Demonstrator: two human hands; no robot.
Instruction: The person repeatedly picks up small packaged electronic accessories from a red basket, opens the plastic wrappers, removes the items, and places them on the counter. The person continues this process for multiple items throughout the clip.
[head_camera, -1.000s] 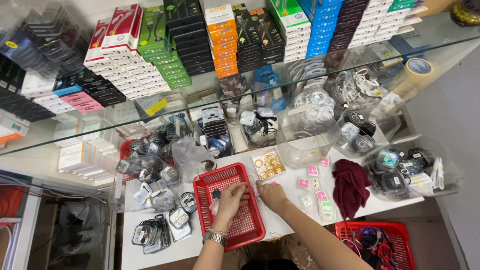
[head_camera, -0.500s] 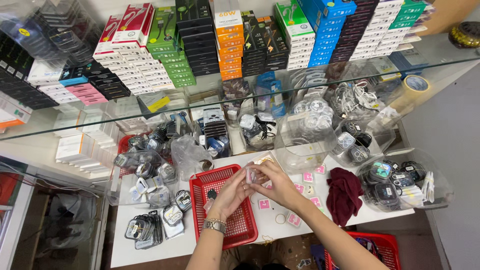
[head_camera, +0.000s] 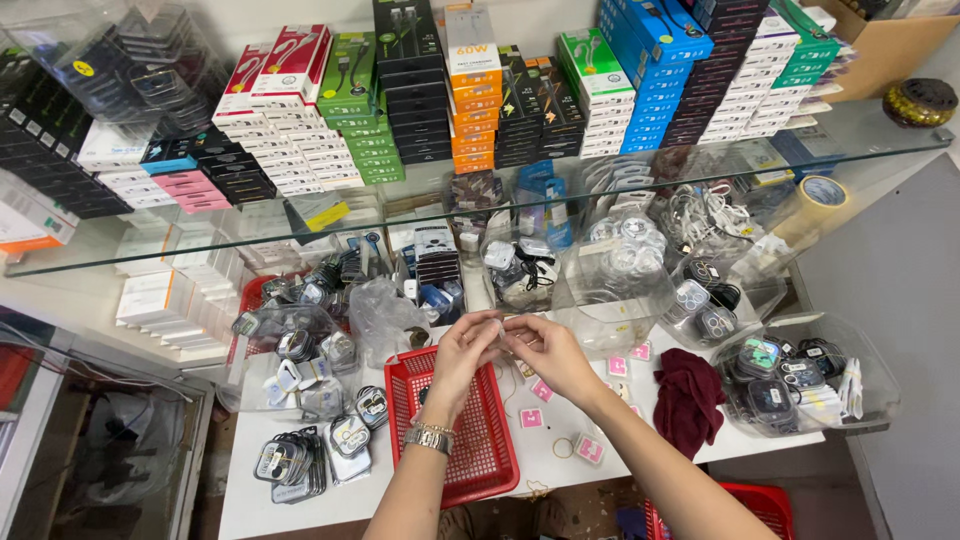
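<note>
Hands: left hand (head_camera: 462, 352) and right hand (head_camera: 548, 352) raised together above the table (head_camera: 250, 505), fingertips meeting on one small clear item (head_camera: 503, 326).
Grip: both pinch the item from opposite sides; fingers closed on it, not spread.
Item place: in the air between the hands, over the gap between the red basket (head_camera: 470, 470) and the pink tags (head_camera: 531, 418) on the table.
Drop risk: item is tiny and held only at the fingertips; a slip would likely send it into the basket mesh or among the tags, where it would be hard to spot.
Knock risk: forearms hang just over the basket rim and tags; a low elbow could sweep tags off the near edge.
Crowding risk: clear tubs (head_camera: 610, 305) packed just beyond the hands; a forward reach could tip one.
Cloth: dark red cloth (head_camera: 690, 395) lies right of the tags, apart from the hands.
Hidden: what the item is; it is clear, small and mostly covered by fingers.
Hidden too: basket contents under the left wrist; watch (head_camera: 430, 437) blocks part.
Cut off: second red basket (head_camera: 770, 510) at bottom edge, elbows out of frame.
Hard to read: things behind the glass shelf (head_camera: 150, 255), blurred by reflections.
</note>
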